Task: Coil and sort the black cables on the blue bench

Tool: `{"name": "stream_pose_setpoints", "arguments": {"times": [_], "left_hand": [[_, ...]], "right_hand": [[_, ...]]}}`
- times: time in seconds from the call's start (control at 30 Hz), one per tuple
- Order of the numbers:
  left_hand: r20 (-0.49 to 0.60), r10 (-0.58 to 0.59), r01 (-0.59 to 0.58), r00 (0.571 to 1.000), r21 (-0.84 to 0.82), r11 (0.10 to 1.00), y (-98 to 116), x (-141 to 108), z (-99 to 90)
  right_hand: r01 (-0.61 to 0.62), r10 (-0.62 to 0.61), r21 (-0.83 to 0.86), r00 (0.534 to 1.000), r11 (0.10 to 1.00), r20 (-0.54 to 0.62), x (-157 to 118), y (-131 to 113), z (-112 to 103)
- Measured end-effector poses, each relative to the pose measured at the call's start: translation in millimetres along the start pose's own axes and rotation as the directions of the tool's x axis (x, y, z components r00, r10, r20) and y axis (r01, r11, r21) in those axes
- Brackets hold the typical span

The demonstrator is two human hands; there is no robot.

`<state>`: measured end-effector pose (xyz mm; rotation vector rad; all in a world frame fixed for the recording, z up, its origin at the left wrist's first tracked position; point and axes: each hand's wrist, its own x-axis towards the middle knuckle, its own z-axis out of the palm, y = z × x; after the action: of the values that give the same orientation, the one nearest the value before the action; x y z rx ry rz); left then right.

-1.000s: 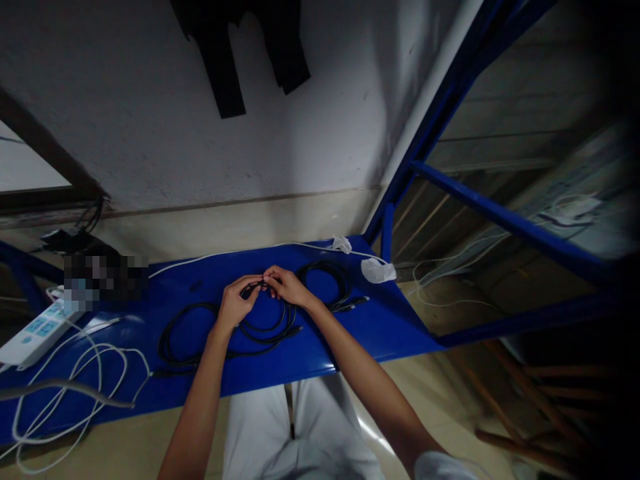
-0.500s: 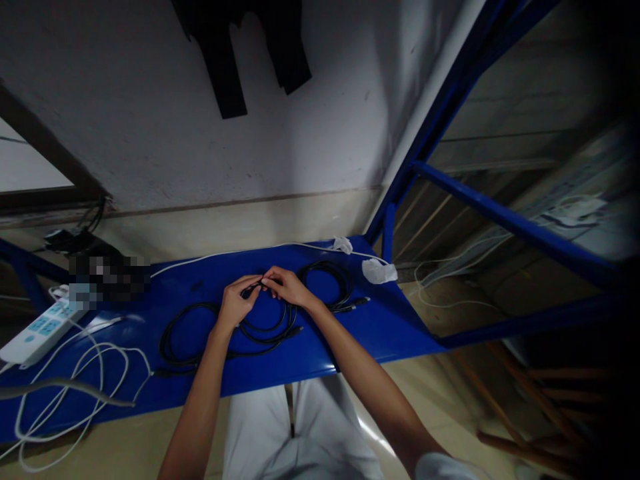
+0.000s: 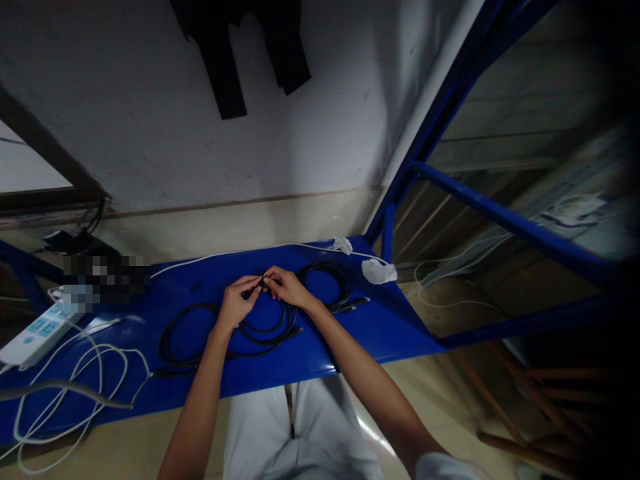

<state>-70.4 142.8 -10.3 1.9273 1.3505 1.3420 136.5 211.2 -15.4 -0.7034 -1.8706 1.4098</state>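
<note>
Both hands meet over the middle of a blue table (image 3: pixel 310 360), above the middle coil of a black cable (image 3: pixel 296 332). My left hand (image 3: pixel 236 303) is closed, pinching a part of this cable between thumb and fingers. My right hand (image 3: pixel 287 288) is pinched close beside it, on the same cable. Fingers hide the exact spot they grip. To the left lies another black cable coil (image 3: pixel 163 343), partly behind my left forearm. Past my right wrist rests a third black coil (image 3: pixel 347 280), its plug ends pointing right.
A white power strip (image 3: pixel 37 333) and a tangle of white cord (image 3: pixel 103 363) occupy the table's left end. Crumpled white plastic (image 3: pixel 379 271) lies at the right end. Blue metal frame bars (image 3: pixel 490 207) rise on the right; a wall (image 3: pixel 150 120) stands behind.
My fingertips have shifted very slightly on the black cable, the right ones moving a touch apart from the left. The coils on the table stay where they were.
</note>
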Motion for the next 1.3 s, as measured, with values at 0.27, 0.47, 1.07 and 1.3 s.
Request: {"name": "stream_pose_setpoints", "arguments": {"times": [0.27,0.47,1.07,1.3], "left_hand": [[0.008,0.005,-0.005,1.0,0.013,1.0,1.5,-0.7,0.1],[0.011,-0.006,0.005,1.0,0.029,1.0,-0.8,-1.4,-0.3],[-0.009,0.035,-0.034,0.999,0.067,0.997,2.2,-0.3,-2.8],[-0.011,0.028,-0.027,1.0,0.065,0.998,1.2,0.0,-3.1]], "right_hand": [[0.012,-0.013,-0.052,1.0,0.999,-0.013,-0.7,1.8,-1.2],[-0.017,0.013,-0.087,0.999,0.996,-0.038,-1.2,-4.4,-0.9],[0.028,-0.026,-0.241,1.0,0.97,0.011,-0.4,-5.1,-1.8],[0.051,-0.058,-0.243,0.998,0.969,-0.022,-1.2,-6.3,0.5]]}}
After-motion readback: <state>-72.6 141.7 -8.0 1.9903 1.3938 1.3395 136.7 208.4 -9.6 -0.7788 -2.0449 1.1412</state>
